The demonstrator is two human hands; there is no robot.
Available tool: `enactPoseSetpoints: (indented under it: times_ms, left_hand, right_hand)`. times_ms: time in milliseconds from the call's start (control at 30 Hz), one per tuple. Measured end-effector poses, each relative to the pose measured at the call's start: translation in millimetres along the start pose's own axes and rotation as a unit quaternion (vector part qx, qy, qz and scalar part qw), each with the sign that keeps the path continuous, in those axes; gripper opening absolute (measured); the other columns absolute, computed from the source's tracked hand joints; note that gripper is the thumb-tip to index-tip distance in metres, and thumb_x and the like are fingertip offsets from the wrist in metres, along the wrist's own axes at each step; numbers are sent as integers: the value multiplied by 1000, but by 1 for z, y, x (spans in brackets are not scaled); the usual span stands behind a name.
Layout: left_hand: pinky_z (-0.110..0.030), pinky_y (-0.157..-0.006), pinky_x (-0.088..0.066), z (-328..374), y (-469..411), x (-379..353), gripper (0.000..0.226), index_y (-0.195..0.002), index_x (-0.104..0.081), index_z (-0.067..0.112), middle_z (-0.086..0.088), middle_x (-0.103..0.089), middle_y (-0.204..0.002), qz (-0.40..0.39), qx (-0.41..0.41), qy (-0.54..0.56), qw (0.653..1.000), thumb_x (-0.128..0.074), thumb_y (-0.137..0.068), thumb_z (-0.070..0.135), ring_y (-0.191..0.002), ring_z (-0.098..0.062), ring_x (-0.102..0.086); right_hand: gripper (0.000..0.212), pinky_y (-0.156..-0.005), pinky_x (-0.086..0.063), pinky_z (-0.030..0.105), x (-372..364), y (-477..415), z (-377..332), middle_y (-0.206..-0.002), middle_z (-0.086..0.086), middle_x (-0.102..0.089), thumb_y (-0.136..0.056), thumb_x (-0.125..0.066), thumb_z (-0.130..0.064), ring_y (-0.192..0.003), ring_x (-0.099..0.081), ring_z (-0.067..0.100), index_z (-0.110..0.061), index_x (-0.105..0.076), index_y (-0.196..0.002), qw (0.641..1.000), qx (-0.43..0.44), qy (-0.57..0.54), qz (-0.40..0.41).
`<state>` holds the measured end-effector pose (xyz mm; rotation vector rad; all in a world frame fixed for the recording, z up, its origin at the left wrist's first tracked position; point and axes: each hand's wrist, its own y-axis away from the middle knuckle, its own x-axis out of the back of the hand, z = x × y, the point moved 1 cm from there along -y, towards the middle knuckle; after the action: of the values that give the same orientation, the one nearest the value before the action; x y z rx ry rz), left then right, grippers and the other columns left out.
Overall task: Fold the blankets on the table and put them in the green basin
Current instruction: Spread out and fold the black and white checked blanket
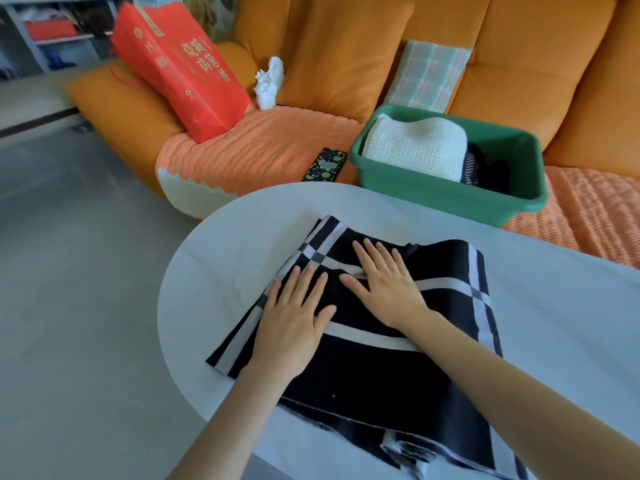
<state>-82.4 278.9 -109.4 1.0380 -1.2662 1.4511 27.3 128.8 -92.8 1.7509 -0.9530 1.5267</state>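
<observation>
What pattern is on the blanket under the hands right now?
Black with white stripes crossing in a plaid grid: the blanket on the table, seen in the head view.

Bare table [536,306] lies open between my blanket [381,368] and the basin [433,192]. A white blanket [415,150] fills the basin's left half; its right half has room above dark cloth [491,171].

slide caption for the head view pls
Left hand and right hand press a black, white-striped blanket flat on the white table, green plastic basin behind.

Left grip [294,322] flat and outspread; right grip [388,285] likewise
</observation>
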Motion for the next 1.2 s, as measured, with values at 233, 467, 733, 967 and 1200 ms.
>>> enactPoseSetpoints:
  times_ms: [233, 467, 733, 967, 1200]
  left_hand:
    - [-53, -105, -35, 10, 4, 2, 60, -139, -43, 16, -8, -38, -147, -12, 22, -7, 1000, -17, -96, 48, -134, -30, -36]
    - [-54, -106, -30, 73, 25, 7, 60, -133, -50, 11, -14, -44, -142, -30, 67, 49, 996, -25, -91, 47, -129, -33, -44]
    - [-32, -93, -38, 33, -33, 41, 36, -131, -48, 14, -6, -52, -128, 71, 152, 170, 971, -46, -96, 21, -114, -23, -49]
    - [-35, -78, -47, 23, -98, 21, 29, -113, -58, 9, -7, -62, -105, 29, 198, 236, 951, -56, -91, 28, -95, -25, -58]
    - [-37, -83, -44, 11, -104, 1, 22, -113, -55, 3, -15, -55, -113, 67, 220, 225, 947, -51, -93, 13, -99, -31, -56]
  right_hand:
    - [84, -118, 7, 33, 4, 9, 10, -159, 4, 6, -80, -2, -70, -146, 4, 16, -25, 6, -150, 999, 33, -7, 17]
    - [81, -118, 8, 30, 13, 29, 47, -159, -2, 5, -82, -3, -72, -146, 7, 11, -29, 3, -150, 995, 99, -2, -11]
    - [69, -120, -2, 38, 37, 49, 27, -158, -3, 7, -93, -30, -54, -146, 4, 13, -25, -7, -151, 994, 34, -100, 32]
    - [62, -112, -24, 38, 9, 136, -9, -152, 0, -32, -98, -18, -59, -140, -30, 18, -22, -31, -146, 996, 86, 34, 5]
    - [60, -108, -15, 44, -2, 137, -10, -152, 2, -31, -99, -18, -55, -141, -26, 20, -21, -28, -147, 994, 76, 76, 27]
